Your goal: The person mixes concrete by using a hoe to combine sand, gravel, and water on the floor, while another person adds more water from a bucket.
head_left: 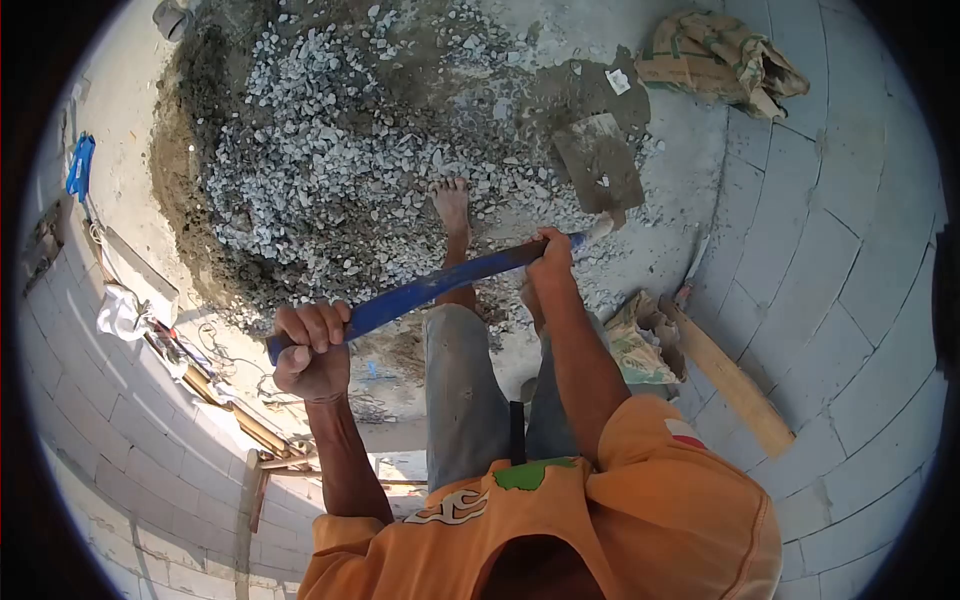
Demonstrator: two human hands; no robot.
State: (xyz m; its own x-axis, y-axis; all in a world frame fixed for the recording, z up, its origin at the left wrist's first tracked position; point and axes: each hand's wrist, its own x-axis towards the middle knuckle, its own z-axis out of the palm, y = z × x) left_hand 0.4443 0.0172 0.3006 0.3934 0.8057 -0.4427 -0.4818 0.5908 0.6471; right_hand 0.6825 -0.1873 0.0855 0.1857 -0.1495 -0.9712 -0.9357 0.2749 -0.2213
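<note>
A shovel with a blue handle [420,288] slants across the front of my body. My left hand [313,348] is wrapped round the handle's end, at the left. Farther along, near the blade end, my right hand [549,258] grips the handle. The square grey blade [598,163], smeared with wet mortar, is at the right edge of the gravel pile [320,140]. Grey sand or cement borders the stones. One bare foot [453,207] stands on the gravel between the hands.
A crumpled cement bag [715,65] lies at the upper right by the block wall [830,260]. Another torn bag [645,340] and a wooden plank [735,380] are by my right leg. Cables, a blue tool [80,166] and a white bag [122,312] lie along the left wall.
</note>
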